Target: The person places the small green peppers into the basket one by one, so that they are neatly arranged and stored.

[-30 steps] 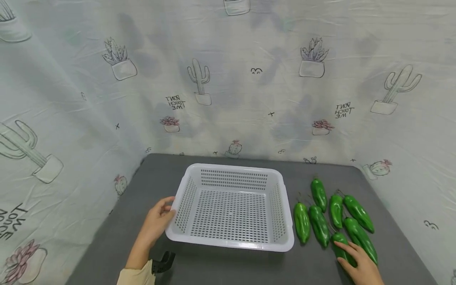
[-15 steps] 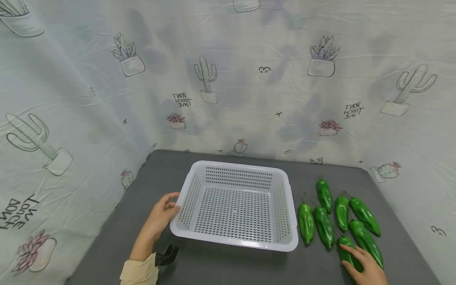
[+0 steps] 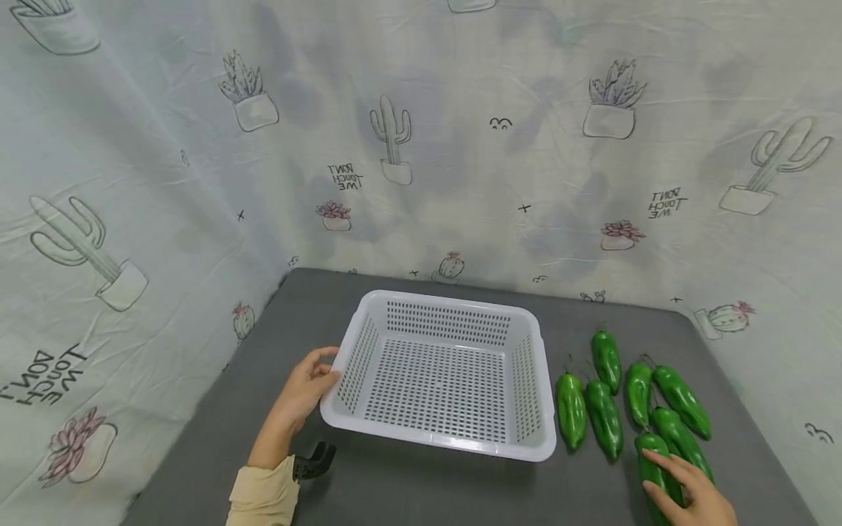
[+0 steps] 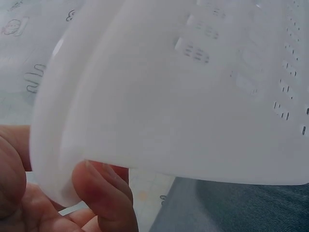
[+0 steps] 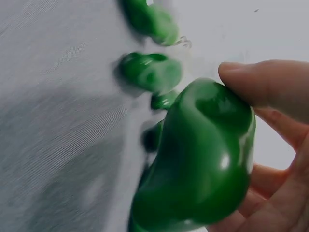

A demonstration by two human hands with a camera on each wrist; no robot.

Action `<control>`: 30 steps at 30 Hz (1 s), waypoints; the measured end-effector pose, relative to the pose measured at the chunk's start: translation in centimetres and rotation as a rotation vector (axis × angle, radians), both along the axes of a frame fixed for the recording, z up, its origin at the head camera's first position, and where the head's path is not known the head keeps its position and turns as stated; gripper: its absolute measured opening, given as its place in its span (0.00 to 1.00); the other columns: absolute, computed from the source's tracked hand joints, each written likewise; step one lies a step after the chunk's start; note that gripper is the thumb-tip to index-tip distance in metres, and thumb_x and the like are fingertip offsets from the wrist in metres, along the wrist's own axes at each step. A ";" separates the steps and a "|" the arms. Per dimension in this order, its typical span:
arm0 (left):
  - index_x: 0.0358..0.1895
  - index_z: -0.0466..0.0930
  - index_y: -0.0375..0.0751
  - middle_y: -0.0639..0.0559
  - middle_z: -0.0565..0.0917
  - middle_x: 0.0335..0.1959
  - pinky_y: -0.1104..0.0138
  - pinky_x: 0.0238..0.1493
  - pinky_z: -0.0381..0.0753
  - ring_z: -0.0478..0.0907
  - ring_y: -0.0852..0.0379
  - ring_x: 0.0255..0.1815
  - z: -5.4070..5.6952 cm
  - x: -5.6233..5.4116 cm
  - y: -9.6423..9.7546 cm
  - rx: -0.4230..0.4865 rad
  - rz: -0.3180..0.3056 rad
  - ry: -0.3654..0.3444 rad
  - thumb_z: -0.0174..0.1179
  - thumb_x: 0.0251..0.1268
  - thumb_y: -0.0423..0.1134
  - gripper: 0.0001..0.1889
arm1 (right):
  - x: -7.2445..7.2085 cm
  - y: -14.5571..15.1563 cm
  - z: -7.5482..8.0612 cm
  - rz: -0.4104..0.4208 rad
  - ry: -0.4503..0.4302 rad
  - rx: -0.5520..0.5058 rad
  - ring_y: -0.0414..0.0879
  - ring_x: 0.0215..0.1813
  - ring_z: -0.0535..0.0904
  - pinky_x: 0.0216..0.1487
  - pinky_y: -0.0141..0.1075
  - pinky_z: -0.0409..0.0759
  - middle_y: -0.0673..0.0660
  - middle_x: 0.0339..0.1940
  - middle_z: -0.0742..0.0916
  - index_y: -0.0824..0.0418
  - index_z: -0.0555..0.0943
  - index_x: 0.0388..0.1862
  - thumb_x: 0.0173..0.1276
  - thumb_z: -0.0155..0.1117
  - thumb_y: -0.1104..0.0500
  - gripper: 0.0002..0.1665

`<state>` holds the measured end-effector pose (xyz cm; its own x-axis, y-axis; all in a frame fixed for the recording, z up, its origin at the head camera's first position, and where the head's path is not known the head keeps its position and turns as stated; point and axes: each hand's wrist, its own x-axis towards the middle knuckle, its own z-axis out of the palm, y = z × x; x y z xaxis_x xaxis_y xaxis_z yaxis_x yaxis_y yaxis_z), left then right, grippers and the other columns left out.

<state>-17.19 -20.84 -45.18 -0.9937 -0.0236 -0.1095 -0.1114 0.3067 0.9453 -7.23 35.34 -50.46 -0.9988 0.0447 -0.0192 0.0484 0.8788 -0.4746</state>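
A pale grey-white perforated plastic basket [image 3: 441, 442] stands on the grey table, with nothing inside it. My left hand [image 3: 305, 391] grips the basket's left rim, its thumb and fingers curled round the edge in the left wrist view. At the front right, my right hand [image 3: 699, 493] holds a glossy green pepper [image 5: 198, 159] between thumb and fingers. Part of that pepper is hidden behind the hand in the head view. Just behind it lies another green pepper [image 3: 684, 442], overlapped by the hand.
Several more green peppers [image 3: 605, 420] lie between the basket and the table's right side, stems mostly pointing away from me. Cactus-print cloth [image 3: 460, 183] closes off the back and both sides. A black bracket [image 3: 314, 462] sits at my left wrist.
The head view has turned slightly left, so everything sits further right in it. My left hand stays on the basket rim. My right hand keeps its hold on the pepper, shifting only slightly.
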 end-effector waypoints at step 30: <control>0.67 0.62 0.36 0.35 0.78 0.42 0.63 0.36 0.75 0.78 0.51 0.38 0.0 0.2 -0.2 -0.001 0.008 0.003 0.52 0.67 0.30 0.25 | -6.9 -13.3 8.9 0.170 0.159 -0.487 0.69 0.64 0.67 0.49 0.58 0.74 0.65 0.67 0.72 0.55 0.73 0.64 0.67 0.62 0.51 0.27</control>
